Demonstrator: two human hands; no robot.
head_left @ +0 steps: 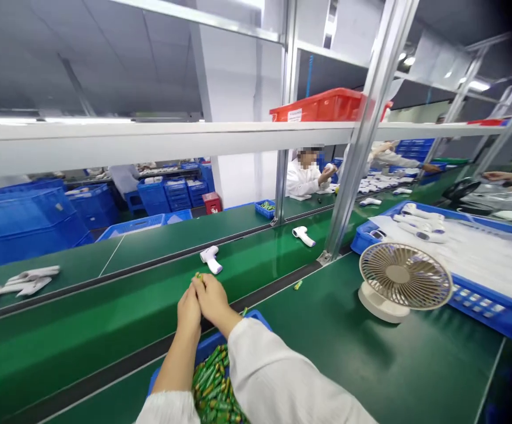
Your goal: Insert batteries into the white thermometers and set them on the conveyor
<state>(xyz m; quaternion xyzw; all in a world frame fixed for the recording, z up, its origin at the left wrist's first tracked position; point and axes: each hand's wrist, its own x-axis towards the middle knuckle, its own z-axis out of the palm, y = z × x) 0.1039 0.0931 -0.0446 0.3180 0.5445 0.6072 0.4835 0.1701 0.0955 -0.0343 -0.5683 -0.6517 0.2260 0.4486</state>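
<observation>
My left hand (189, 307) and my right hand (212, 297) meet above the green conveyor belt (145, 300), fingers closed together. A small green and yellow piece (198, 275) shows at the fingertips of my right hand. What my left hand holds, if anything, is hidden. Under my forearms a blue bin (258, 320) holds many green and yellow battery-like pieces (214, 386). Just beyond my hands a white thermometer-like device (212, 259) lies on the belt, with another (303, 236) farther right.
A fan (404, 277) stands on the right table, beside a blue tray (485, 306) of white devices. One green piece (298, 285) lies near a metal post (355, 135). Across the belt sits a person (302, 176) in white. White parts (17, 285) lie far left.
</observation>
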